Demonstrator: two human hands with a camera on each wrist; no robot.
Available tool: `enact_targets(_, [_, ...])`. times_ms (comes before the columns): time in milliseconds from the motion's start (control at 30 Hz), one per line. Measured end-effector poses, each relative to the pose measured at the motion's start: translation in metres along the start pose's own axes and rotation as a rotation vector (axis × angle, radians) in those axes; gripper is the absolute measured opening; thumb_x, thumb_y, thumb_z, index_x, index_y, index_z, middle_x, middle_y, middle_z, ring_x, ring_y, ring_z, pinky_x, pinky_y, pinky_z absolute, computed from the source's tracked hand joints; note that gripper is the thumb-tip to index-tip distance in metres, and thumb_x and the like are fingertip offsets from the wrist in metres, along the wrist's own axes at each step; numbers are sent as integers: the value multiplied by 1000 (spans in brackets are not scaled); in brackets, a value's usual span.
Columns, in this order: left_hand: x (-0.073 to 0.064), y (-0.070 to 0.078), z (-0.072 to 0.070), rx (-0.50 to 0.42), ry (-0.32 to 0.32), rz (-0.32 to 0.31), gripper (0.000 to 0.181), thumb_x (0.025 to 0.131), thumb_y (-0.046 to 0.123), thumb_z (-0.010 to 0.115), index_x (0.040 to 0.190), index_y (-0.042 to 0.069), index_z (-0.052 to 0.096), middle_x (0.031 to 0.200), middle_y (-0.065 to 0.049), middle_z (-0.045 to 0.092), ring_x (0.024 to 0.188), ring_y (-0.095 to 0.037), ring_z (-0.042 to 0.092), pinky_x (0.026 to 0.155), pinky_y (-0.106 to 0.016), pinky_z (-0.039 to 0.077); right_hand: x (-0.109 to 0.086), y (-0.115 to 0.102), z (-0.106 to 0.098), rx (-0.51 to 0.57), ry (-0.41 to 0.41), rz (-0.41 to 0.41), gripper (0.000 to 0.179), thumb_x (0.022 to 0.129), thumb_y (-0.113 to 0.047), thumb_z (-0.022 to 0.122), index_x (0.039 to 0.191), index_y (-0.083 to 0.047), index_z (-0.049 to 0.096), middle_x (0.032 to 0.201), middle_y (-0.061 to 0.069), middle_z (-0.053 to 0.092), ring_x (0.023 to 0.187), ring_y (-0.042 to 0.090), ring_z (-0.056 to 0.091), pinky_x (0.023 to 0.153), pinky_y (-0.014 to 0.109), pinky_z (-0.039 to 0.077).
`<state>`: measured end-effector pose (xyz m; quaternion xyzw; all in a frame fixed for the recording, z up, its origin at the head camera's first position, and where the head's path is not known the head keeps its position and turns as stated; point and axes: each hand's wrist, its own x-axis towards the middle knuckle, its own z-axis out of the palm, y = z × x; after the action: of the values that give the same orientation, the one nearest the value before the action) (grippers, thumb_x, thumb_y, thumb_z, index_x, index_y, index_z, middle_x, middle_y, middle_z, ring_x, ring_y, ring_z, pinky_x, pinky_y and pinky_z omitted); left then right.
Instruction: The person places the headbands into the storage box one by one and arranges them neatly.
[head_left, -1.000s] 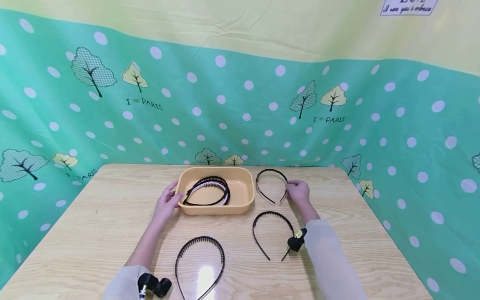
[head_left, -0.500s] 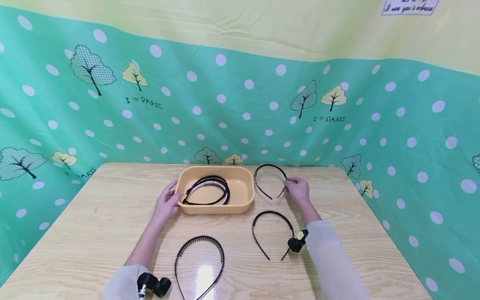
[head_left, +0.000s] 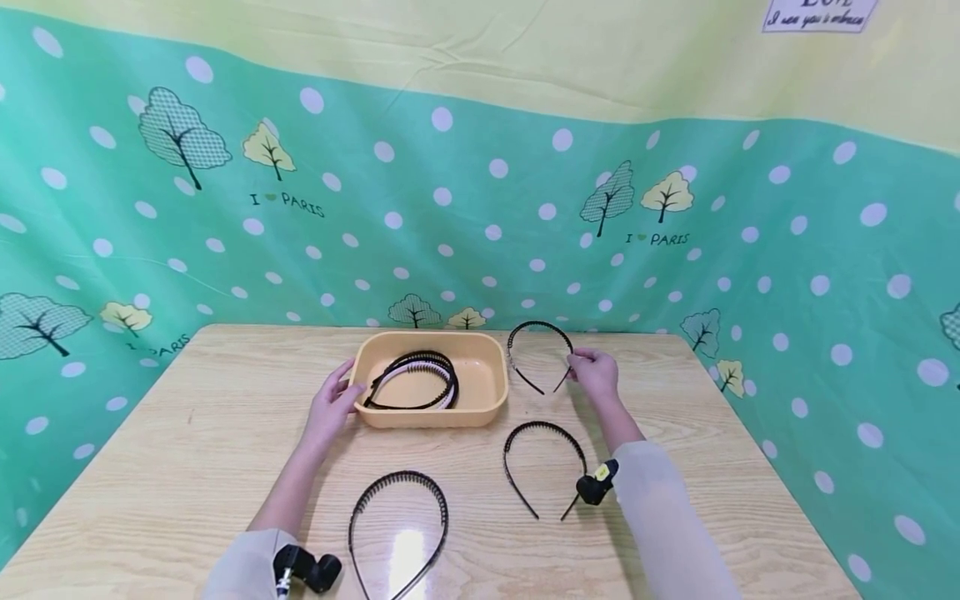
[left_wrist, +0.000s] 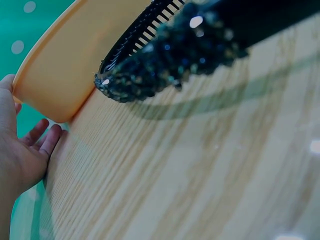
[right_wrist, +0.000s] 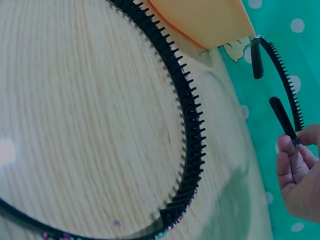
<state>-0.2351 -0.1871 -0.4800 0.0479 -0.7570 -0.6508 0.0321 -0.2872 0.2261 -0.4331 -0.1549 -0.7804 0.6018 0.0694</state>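
Observation:
My left hand (head_left: 330, 404) grips the left rim of the light orange plastic basket (head_left: 427, 420), thumb over the edge and fingers along the outside. Lying in the basket's left half are black toothed headbands (head_left: 442, 359) and a pale pink one (head_left: 402, 372). To the right of the basket, my right hand (head_left: 597, 375) pinches one arm of a black toothed headband (head_left: 542, 323) between thumb and fingers. That headband's two ends point down in the head view. In the right wrist view, the pinched headband (right_wrist: 287, 75) shows its teeth against the green cloth.
Another black headband (head_left: 546, 424) lies in front of the right hand, partly behind the right wrist camera. Nearer the front lies a further black headband (head_left: 405, 476); dark sparkling stones (left_wrist: 165, 65) show on a headband in the left wrist view. A dotted green cloth (head_left: 480, 208) hangs behind the table.
The headband in my right hand has risen and shifted slightly left, with the hand moving up a little. My left hand keeps its place on the basket.

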Motion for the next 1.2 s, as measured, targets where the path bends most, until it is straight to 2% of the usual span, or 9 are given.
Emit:
enact_targets(133, [0, 0, 0, 10, 1, -5, 56, 95, 24, 52, 147, 23, 31, 130, -23, 48, 92, -2, 55, 74, -15, 51, -1, -3, -4, 10, 15, -7, 33, 88, -6, 59, 117, 9, 58, 75, 4, 62, 52, 5, 56, 68, 28, 57])
enact_targets(233, [-3, 6, 1, 1, -9, -10, 57, 95, 22, 52, 147, 22, 30, 131, -23, 47, 93, -4, 55, 74, -15, 51, -2, -5, -6, 15, 21, 2, 32, 88, -7, 59, 116, 7, 59, 72, -2, 59, 54, 6, 57, 60, 20, 54])
enact_targets(333, [-7, 12, 0, -16, -21, -19, 57, 95, 20, 52, 147, 20, 30, 132, -24, 46, 95, -6, 56, 74, -15, 51, -3, -7, -7, 18, 17, 8, 32, 89, -8, 59, 117, 5, 59, 77, 0, 61, 57, 8, 59, 67, 26, 56])
enact_targets(467, [-3, 7, -1, -21, -29, -32, 58, 95, 19, 52, 148, 20, 28, 135, -25, 45, 95, -7, 56, 74, -15, 51, -4, -10, -6, 32, 1, 10, 33, 89, -9, 59, 119, 5, 58, 87, 6, 64, 57, 8, 59, 72, 31, 57])
enact_targets(533, [0, 2, -2, -18, -27, -33, 58, 95, 19, 52, 148, 21, 28, 136, -24, 45, 94, -6, 56, 74, -15, 51, -4, -11, -6, 49, -5, 11, 34, 89, -8, 60, 119, 6, 58, 89, 7, 64, 57, 6, 59, 67, 25, 56])
enact_targets(667, [-1, 3, -1, -11, -24, -21, 58, 95, 21, 53, 148, 22, 29, 135, -24, 45, 91, -4, 57, 74, -15, 51, -6, -13, -4, 70, -10, 13, 34, 88, -9, 61, 119, 5, 59, 86, 4, 63, 55, 4, 58, 62, 20, 55])
enact_targets(867, [-4, 4, 0, 0, -17, 0, 58, 95, 24, 53, 148, 22, 29, 133, -23, 47, 93, -5, 56, 75, -15, 51, -9, -16, 2, 88, -26, 5, 34, 88, -9, 61, 119, 6, 58, 87, 5, 65, 55, 5, 59, 60, 18, 54])
enact_targets(1100, [-3, 2, -1, 7, -12, 4, 57, 95, 26, 53, 147, 23, 30, 131, -23, 48, 96, -6, 55, 74, -15, 51, -15, -21, 10, 102, -34, -14, 34, 88, -8, 61, 119, 6, 58, 104, 21, 65, 56, 6, 60, 65, 22, 56])
enact_targets(1200, [-2, 2, -1, 8, -13, 1, 58, 95, 26, 53, 147, 23, 29, 131, -23, 48, 94, -3, 55, 74, -15, 51, -17, -23, 14, 110, -38, -21, 33, 88, -7, 61, 118, 6, 59, 106, 23, 65, 55, 5, 60, 67, 25, 57])
